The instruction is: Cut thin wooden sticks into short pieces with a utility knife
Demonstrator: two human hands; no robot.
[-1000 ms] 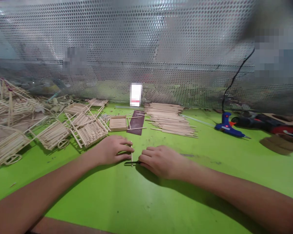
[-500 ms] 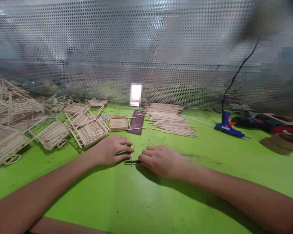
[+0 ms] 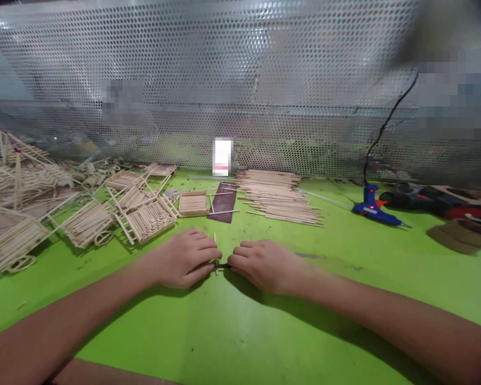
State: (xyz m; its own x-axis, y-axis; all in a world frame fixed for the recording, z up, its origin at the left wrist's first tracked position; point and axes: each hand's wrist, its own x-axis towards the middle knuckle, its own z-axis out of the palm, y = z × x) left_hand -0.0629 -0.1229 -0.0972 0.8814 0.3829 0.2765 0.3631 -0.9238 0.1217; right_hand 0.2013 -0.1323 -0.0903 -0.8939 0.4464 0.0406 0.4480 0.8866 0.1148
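Note:
In the middle of the green table, a thin wooden stick lies pointing away from me. My left hand is closed over it, its fingertips hiding most of the stick's middle. The fingers of my right hand are wrapped round a thin dark blade, which crosses the stick near its close end. The blade's handle is hidden in my right hand, and its tip is covered by my left fingertips.
Beyond my hands lies a row of wooden sticks beside a dark brown sheet. Small stick-built carts crowd the left. At right are a blue glue gun and a tape roll. A perforated metal screen stands behind.
My left hand has slid slightly toward me along the stick, its fingers now down over the stick and the blade's tip. My right hand has hardly moved.

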